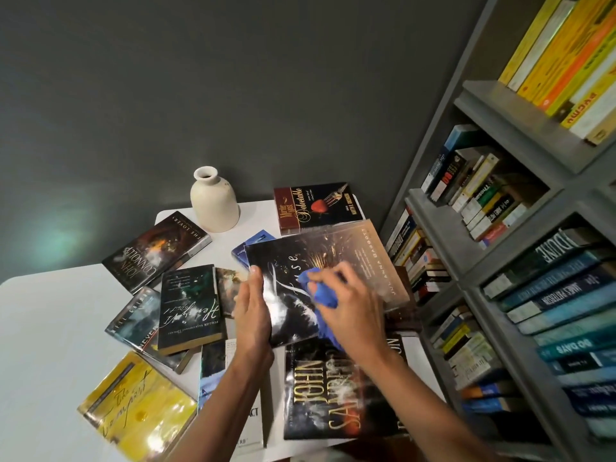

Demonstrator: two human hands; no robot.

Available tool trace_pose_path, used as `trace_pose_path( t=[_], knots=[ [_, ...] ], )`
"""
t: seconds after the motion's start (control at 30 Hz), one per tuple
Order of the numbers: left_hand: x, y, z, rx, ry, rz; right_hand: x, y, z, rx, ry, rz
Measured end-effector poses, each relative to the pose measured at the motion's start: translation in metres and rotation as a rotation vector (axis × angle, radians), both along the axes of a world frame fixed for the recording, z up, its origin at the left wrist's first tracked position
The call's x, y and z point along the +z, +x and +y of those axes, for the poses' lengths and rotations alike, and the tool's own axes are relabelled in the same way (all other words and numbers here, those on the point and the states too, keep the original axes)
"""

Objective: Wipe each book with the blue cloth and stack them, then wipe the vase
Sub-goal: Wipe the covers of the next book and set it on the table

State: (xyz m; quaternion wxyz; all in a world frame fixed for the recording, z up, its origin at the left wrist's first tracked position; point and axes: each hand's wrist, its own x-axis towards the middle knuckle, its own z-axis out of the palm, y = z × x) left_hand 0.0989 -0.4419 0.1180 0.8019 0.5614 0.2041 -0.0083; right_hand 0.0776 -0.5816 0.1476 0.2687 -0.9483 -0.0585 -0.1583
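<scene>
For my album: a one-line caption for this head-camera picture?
Left hand holds a dark book while right hand wipes its cover with a blue cloth.

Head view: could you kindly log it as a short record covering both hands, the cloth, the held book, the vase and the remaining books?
left hand: grips the left edge of the dark book
right hand: presses the bunched blue cloth on that book's cover
vase: cream, upright near the far edge of the white table, untouched
other books: spread over the table, some overlapping
bookshelf: on the right, filled
</scene>
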Motion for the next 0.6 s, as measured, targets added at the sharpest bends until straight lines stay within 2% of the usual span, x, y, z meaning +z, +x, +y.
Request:
trace_pose_path(
  t=[0.1, 0.2, 0.33, 0.43, 0.53, 0.6],
  knots=[
    [0.003, -0.005, -0.011, 0.018, 0.018, -0.022, 0.005, 0.013, -0.011, -0.296, 0.093, 0.092],
    [0.011, -0.013, -0.023, 0.032, 0.030, -0.070, 0.010, 0.017, 0.013, -0.440, 0.145, 0.096],
    [0.012, -0.009, -0.028, 0.071, -0.012, -0.050, 0.004, 0.003, 0.045, -0.324, 0.100, -0.006],
    [0.008, -0.007, -0.024, 0.053, -0.032, -0.043, -0.002, 0.011, 0.017, -0.354, 0.074, 0.060],
    [0.004, -0.006, -0.016, 0.038, -0.004, -0.012, 0.002, 0.026, -0.023, -0.431, 0.143, 0.136],
    [-0.002, -0.002, -0.012, 0.039, -0.030, 0.010, 0.012, 0.026, -0.026, -0.345, 0.214, 0.091]
  ],
)
